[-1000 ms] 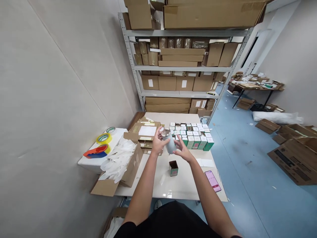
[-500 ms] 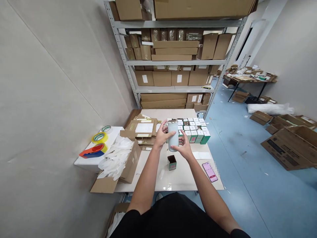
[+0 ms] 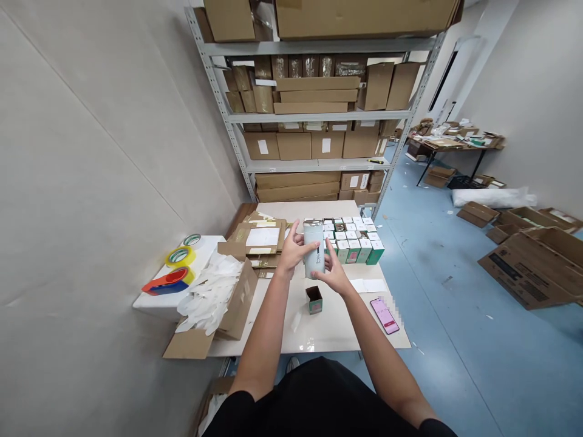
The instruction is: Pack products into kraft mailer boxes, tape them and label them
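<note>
Both of my hands hold a pale cylindrical bottle (image 3: 314, 250) with a silver lid upright above the white table (image 3: 337, 328). My left hand (image 3: 293, 250) grips its left side. My right hand (image 3: 334, 273) cups its lower right side. Below the bottle an open small green box (image 3: 314, 299) stands on the table. Behind the bottle stand rows of closed green and white boxes (image 3: 354, 240).
A pink phone (image 3: 384, 315) lies at the table's right. An open carton of white bags (image 3: 214, 297) sits left, tape rolls and a red dispenser (image 3: 175, 270) beyond. Flat cardboard (image 3: 262, 238) lies at back left. Shelving with cartons (image 3: 314, 115) stands behind; cartons litter the floor at the right (image 3: 528, 261).
The bottle was tilted with its lid toward me, and now stands upright in both hands. My view shifted slightly, lowering and moving everything leftward.
</note>
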{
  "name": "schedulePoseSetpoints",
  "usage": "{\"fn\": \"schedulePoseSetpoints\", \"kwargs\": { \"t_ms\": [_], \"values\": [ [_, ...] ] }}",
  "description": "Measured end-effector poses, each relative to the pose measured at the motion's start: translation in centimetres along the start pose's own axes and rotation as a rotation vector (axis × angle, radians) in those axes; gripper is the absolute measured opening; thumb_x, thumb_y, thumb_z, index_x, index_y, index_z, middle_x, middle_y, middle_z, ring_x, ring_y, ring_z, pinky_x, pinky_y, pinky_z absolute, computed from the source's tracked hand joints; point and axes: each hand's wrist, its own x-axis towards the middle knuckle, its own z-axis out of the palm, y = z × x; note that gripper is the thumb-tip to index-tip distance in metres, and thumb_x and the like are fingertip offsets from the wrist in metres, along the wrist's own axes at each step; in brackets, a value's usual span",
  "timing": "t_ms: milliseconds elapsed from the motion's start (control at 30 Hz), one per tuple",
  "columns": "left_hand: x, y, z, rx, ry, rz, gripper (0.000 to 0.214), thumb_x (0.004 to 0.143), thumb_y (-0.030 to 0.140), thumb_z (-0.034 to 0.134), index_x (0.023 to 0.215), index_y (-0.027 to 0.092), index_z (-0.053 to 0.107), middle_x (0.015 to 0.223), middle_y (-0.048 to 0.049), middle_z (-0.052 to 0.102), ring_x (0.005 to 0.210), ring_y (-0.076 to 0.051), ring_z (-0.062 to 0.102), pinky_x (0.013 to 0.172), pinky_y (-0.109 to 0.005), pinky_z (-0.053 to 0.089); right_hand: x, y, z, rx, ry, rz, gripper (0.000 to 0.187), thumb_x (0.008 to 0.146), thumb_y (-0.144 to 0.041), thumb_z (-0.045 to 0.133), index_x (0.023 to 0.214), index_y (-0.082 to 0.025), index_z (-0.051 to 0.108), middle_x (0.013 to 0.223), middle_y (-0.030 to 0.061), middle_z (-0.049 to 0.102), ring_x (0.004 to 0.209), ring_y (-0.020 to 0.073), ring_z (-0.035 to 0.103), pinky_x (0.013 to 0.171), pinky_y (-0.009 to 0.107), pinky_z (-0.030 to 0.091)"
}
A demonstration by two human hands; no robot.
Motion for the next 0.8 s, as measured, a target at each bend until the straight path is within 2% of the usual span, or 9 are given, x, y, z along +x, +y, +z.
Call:
{"fn": "schedulePoseSetpoints", "kwargs": {
  "t_ms": [133,200,300,400,500,567,633,733,800],
  "values": [
    [-0.06,0.0,-0.02,-0.04,-0.031,0.02,0.123,0.074,0.04,0.09,0.167,0.028,0.011,0.131,-0.0131,0.068,0.118,-0.027,0.067,0.101,-0.041,0.055,0.09,0.04,0.25,-0.029,0.089,0.014,0.132,0.067,-0.036,0.091,0.167,-0.034,0.006,0.112,0.004,0.069,0.095,0.0226,0.069,0.089,0.042,0.058],
    [-0.03,0.09,0.03,-0.012,-0.01,0.027,0.123,0.072,0.037,0.093,0.167,0.029,0.014,0.127,-0.0115,0.069,0.115,-0.026,0.068,0.099,-0.039,0.056,0.1,0.15,0.45,-0.047,0.147,0.001,0.137,0.063,-0.037,0.094,0.167,-0.034,0.005,0.111,0.0039,0.068,0.096,0.023,0.069,0.089,0.041,0.058],
    [0.02,0.21,0.22,0.008,0.002,0.016,0.13,0.067,0.036,0.096,0.167,0.025,0.014,0.112,-0.0093,0.073,0.105,-0.025,0.071,0.094,-0.039,0.058,0.0,0.18,0.5,0.003,0.077,-0.002,0.134,0.067,-0.04,0.092,0.167,-0.034,0.003,0.12,0.0064,0.067,0.103,0.0241,0.068,0.094,0.043,0.057],
    [0.06,0.09,0.58,-0.031,0.0,0.025,0.131,0.07,0.041,0.093,0.168,0.025,0.008,0.113,-0.0103,0.072,0.107,-0.025,0.07,0.094,-0.04,0.057,-0.09,0.1,0.43,0.057,0.028,0.005,0.127,0.072,-0.04,0.088,0.167,-0.035,0.005,0.125,0.0073,0.066,0.105,0.0244,0.069,0.095,0.044,0.056],
    [0.17,-0.01,0.88,-0.003,0.03,0.058,0.129,0.07,0.041,0.093,0.167,0.032,0.008,0.129,-0.0118,0.066,0.117,-0.025,0.066,0.099,-0.039,0.056,-0.06,0.14,0.38,0.007,0.149,0.015,0.134,0.066,-0.039,0.092,0.167,-0.034,0.004,0.116,0.0057,0.067,0.1,0.0245,0.068,0.09,0.043,0.058],
    [0.23,0.1,0.87,0.046,0.049,0.045,0.133,0.065,0.037,0.096,0.167,0.033,0.012,0.13,-0.0115,0.065,0.115,-0.025,0.067,0.098,-0.039,0.056,-0.03,0.22,0.25,-0.02,0.181,0.035,0.141,0.061,-0.039,0.095,0.168,-0.032,0.003,0.115,0.0057,0.067,0.099,0.0248,0.068,0.09,0.043,0.058],
    [0.19,0.26,0.72,0.052,0.047,-0.008,0.135,0.062,0.034,0.098,0.167,0.03,0.013,0.122,-0.0112,0.068,0.107,-0.025,0.069,0.095,-0.041,0.058,-0.05,0.26,0.03,0.023,0.096,0.059,0.141,0.061,-0.04,0.095,0.167,-0.033,0.003,0.12,0.0072,0.067,0.103,0.025,0.068,0.092,0.043,0.058],
    [-0.08,0.31,0.53,-0.012,0.024,-0.068,0.129,0.068,0.035,0.095,0.167,0.025,0.013,0.117,-0.0119,0.071,0.102,-0.025,0.071,0.093,-0.042,0.059,-0.21,0.1,-0.19,0.154,-0.048,0.083,0.135,0.066,-0.042,0.092,0.167,-0.035,0.003,0.125,0.0077,0.067,0.105,0.0243,0.069,0.093,0.043,0.057],
    [-0.27,0.21,0.54,-0.044,0.016,-0.056,0.123,0.075,0.039,0.09,0.167,0.026,0.011,0.122,-0.0131,0.071,0.104,-0.025,0.071,0.095,-0.044,0.058,-0.35,-0.12,-0.13,0.176,-0.027,0.087,0.133,0.067,-0.043,0.091,0.167,-0.036,0.003,0.121,0.0068,0.068,0.1,0.0236,0.07,0.089,0.042,0.058]
  ]
}}
